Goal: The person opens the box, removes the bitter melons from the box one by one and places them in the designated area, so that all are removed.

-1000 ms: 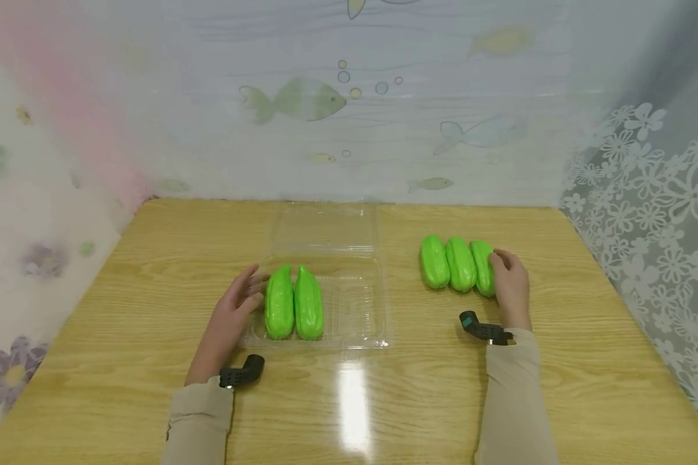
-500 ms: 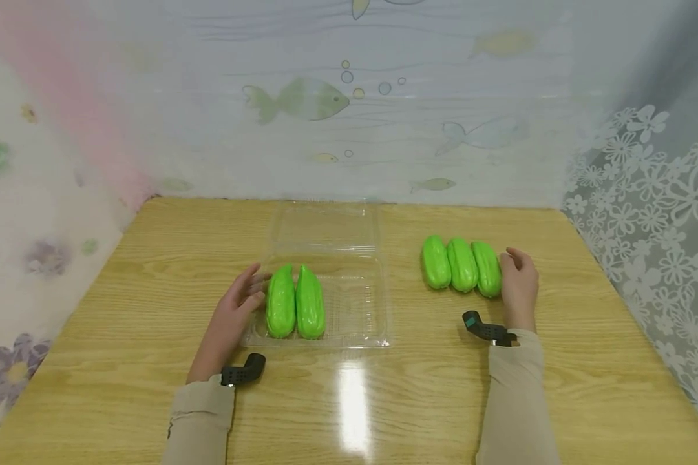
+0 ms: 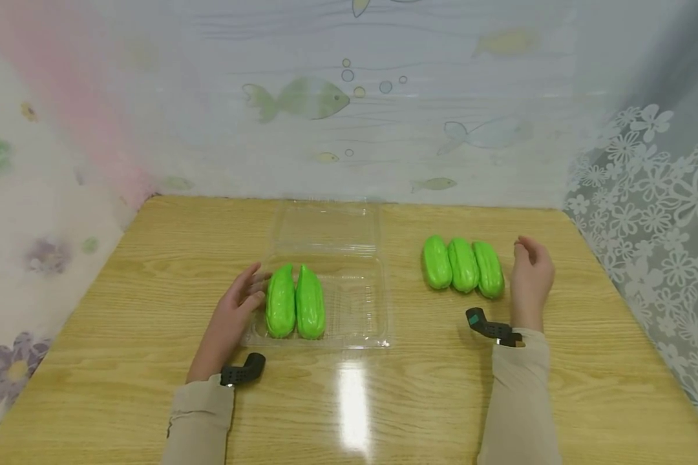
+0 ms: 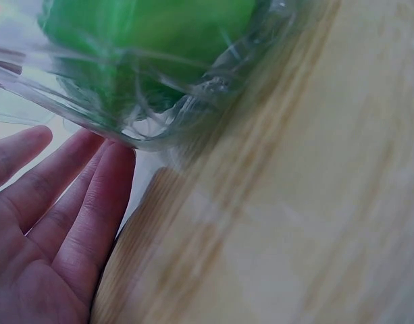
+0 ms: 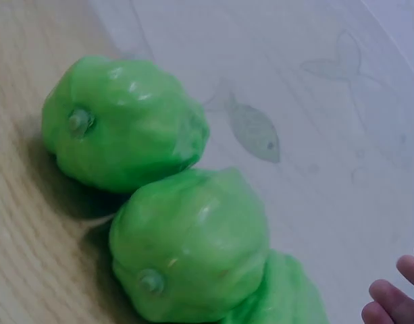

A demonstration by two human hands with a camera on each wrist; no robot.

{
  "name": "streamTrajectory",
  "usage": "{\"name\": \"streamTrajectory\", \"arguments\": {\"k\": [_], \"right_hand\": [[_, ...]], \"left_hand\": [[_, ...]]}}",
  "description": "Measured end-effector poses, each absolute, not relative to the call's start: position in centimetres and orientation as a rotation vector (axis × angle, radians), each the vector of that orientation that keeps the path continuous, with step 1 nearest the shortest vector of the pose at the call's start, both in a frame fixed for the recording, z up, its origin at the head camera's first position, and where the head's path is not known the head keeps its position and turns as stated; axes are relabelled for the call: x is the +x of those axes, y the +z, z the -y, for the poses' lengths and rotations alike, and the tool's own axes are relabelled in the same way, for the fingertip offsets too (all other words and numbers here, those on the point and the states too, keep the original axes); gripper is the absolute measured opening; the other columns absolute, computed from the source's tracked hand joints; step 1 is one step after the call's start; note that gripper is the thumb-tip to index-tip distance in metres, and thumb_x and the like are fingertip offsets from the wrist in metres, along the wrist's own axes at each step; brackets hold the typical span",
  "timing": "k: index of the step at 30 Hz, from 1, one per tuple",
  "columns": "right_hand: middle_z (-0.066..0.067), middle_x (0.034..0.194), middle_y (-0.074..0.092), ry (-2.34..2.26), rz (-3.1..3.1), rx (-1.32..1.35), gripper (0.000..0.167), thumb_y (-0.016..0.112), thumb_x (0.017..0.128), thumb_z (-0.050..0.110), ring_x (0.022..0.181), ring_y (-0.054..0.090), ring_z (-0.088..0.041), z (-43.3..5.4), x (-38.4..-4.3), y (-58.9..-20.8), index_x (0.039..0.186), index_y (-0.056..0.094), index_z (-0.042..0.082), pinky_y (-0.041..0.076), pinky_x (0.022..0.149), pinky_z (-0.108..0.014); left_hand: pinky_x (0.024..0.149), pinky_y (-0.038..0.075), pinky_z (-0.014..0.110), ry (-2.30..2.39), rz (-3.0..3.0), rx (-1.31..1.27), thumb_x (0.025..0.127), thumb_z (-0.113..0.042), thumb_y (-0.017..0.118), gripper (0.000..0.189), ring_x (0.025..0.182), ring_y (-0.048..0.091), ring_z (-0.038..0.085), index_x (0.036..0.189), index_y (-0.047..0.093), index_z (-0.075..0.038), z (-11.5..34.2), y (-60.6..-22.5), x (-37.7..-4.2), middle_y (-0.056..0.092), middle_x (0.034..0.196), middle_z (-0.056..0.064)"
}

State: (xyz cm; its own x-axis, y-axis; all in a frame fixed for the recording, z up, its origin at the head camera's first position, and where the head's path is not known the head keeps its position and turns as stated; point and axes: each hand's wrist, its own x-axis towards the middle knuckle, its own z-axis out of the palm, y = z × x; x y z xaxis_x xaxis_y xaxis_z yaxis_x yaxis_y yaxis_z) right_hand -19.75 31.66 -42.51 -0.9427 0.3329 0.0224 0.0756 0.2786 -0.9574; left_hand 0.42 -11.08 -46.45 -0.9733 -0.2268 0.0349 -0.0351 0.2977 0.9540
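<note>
Two glossy, ribbed green gourds (image 3: 281, 303) lie side by side in the left half of a clear plastic clamshell box (image 3: 351, 303), whose lid (image 3: 328, 227) is folded back. My left hand (image 3: 227, 316) is at the box's left side with fingers extended; in the left wrist view the fingertips (image 4: 119, 158) meet the underside of its rim. Three more green gourds (image 3: 463, 265) lie in a row on the table to the right. Just right of them, my right hand (image 3: 532, 278) holds nothing, its fingers loosely bent; in the right wrist view the fingertips (image 5: 392, 300) are apart from the gourds.
The wood-grain table (image 3: 419, 394) runs back to a wall covering (image 3: 395, 135) printed with fish. A floral curtain (image 3: 651, 206) hangs along the right edge. Black wrist cameras (image 3: 488, 328) sit on both sleeves.
My right hand has moved off the rightmost gourd, to the right, leaving a gap. My left hand, the box and all the gourds have stayed in place.
</note>
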Motion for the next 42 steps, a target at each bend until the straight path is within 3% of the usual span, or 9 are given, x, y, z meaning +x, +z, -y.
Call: {"name": "streamTrajectory", "arguments": {"k": [10,18,28,36,42], "right_hand": [[0.003,0.12,0.053,1.774,2.273,-0.303,0.033,0.046,0.092,0.032,0.111,0.043,-0.011,-30.3,-19.4,-41.2,0.121,0.054,0.019,0.031,0.096,-0.029],[-0.003,0.105,0.061,1.806,2.204,-0.128,0.029,0.049,0.091,0.029,0.091,0.057,-0.013,-29.8,-19.0,-41.1,0.116,0.057,0.015,0.043,0.081,-0.029],[-0.004,0.099,0.064,1.752,2.29,0.09,0.029,0.052,0.09,0.03,0.084,0.06,-0.013,-29.0,-18.7,-40.5,0.114,0.059,0.015,0.047,0.07,-0.022],[-0.006,0.102,0.063,1.678,2.415,0.222,0.033,0.047,0.092,0.029,0.083,0.059,-0.012,-27.6,-17.9,-39.6,0.119,0.055,0.012,0.046,0.071,-0.024],[-0.007,0.103,0.063,1.789,2.417,0.396,0.035,0.051,0.09,0.033,0.087,0.06,-0.016,-28.3,-19.3,-41.3,0.119,0.056,0.015,0.047,0.069,-0.025]], "left_hand": [[0.099,0.027,0.048,-1.763,2.382,0.226,0.094,-0.022,0.044,0.05,0.121,0.038,0.023,0.141,0.026,-0.023,11.4,-46.9,0.5,0.039,0.136,0.005],[0.099,0.028,0.047,-1.785,2.379,0.234,0.094,-0.025,0.044,0.05,0.121,0.039,0.022,0.141,0.025,-0.026,11.4,-47.5,0.5,0.039,0.135,0.004],[0.098,0.028,0.046,-1.815,2.347,0.213,0.093,-0.025,0.045,0.05,0.12,0.039,0.02,0.14,0.027,-0.026,11.4,-48.0,0.4,0.04,0.134,0.001],[0.099,0.028,0.045,-1.805,2.35,0.213,0.094,-0.024,0.044,0.049,0.12,0.04,0.02,0.14,0.028,-0.027,11.5,-48.6,0.5,0.041,0.134,0.001],[0.099,0.027,0.047,-1.81,2.354,0.217,0.094,-0.026,0.044,0.049,0.121,0.039,0.021,0.14,0.027,-0.029,11.6,-48.9,0.4,0.04,0.135,0.001]]}}
